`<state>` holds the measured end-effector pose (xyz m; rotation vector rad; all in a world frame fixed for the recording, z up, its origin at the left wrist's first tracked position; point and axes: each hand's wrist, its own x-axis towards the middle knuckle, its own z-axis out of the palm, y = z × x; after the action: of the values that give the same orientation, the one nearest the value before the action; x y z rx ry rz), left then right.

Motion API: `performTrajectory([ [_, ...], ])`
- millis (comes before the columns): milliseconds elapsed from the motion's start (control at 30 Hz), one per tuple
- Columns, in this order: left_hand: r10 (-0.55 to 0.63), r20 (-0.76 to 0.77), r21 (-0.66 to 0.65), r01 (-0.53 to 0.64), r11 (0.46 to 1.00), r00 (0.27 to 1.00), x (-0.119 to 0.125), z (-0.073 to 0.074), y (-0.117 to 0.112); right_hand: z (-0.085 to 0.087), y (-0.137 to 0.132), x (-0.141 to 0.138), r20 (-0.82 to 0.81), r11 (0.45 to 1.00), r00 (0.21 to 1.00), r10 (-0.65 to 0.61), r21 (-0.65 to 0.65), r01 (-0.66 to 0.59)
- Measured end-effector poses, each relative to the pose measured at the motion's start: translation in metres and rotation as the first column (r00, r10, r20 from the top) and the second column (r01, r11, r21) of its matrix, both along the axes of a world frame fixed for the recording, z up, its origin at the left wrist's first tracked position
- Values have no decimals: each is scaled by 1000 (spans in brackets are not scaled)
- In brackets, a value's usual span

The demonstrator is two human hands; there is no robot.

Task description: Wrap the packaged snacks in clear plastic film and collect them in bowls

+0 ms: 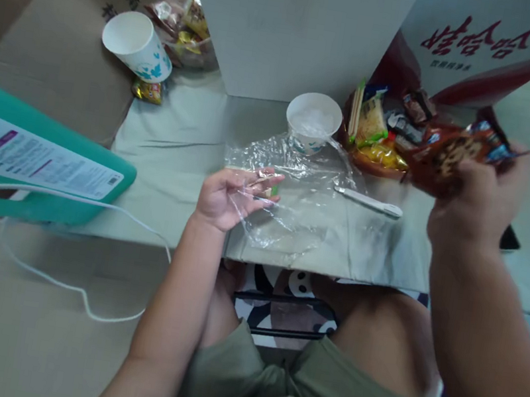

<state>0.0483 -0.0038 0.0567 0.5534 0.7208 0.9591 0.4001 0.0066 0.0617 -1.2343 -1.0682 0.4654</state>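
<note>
My left hand [225, 195] pinches the edge of a clear plastic bag [291, 223] that lies crumpled on the table. A small green patch shows by its fingertips; I cannot make out what it is. My right hand [483, 186], raised at the right, grips brown snack packets [448, 154] with a cookie picture. They are beside a round basket [375, 167] of wrapped snacks, overlapping its right side in view. A paper cup [313, 115] with clear plastic in it stands behind the bag. To the bag's right rests a white utility knife [370, 202].
A large green bottle [45, 157] leans in from the left, with a white cable [108, 204] across it. Another paper cup [138, 47] and bagged snacks [189, 39] are at the back left. White boxes [296, 29] and a cardboard box [58, 45] stand behind.
</note>
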Motion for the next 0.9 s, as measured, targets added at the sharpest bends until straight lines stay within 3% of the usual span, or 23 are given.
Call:
performTrajectory([
  [33, -10, 11, 0, 10, 1000, 1000, 1, 1, 0, 7, 13, 10, -17, 994, 997, -79, 76, 80],
  [133, -41, 33, 1, 41, 999, 999, 4, 2, 1, 25, 36, 22, 216, 970, 963, -159, -148, 193],
  [167, -57, 34, 3, 57, 998, 998, 4, 2, 1, 28, 35, 18, 314, 944, 932, -183, -207, 256],
  [233, -94, 32, 12, 93, 996, 995, 4, 0, 2, 30, 20, 0, 393, 926, 890, -232, -192, 326],
  [300, -120, 32, 29, 119, 992, 992, 3, -2, 3, 23, -5, -28, 251, 974, 959, -128, -152, 170],
  [333, -130, 31, 39, 129, 991, 991, 3, -3, 3, 17, -19, -42, 147, 976, 988, 38, -219, -4],
  [400, -144, 24, 55, 142, 988, 989, 1, -4, 2, 3, -43, -67, -70, 925, 978, 197, -316, -209],
  [500, -162, -28, 51, 163, 985, 986, -2, -2, 2, -14, -59, -89, -213, 812, 924, 317, -443, -380],
  [600, -86, -88, 38, 89, 995, 992, -6, 2, 2, -23, -54, -97, -289, 781, 909, 302, -472, -409],
  [700, 19, -189, 51, -9, 999, 982, -4, 4, 1, -24, -44, -99, -314, 841, 923, 225, -416, -346],
  [833, 11, -500, 37, 8, 999, 866, 11, 4, -2, -22, -41, -100, -308, 890, 933, 184, -350, -291],
  [900, 96, -570, 63, -73, 995, 816, 17, 5, -2, -22, -42, -98, -287, 913, 947, 147, -330, -241],
])
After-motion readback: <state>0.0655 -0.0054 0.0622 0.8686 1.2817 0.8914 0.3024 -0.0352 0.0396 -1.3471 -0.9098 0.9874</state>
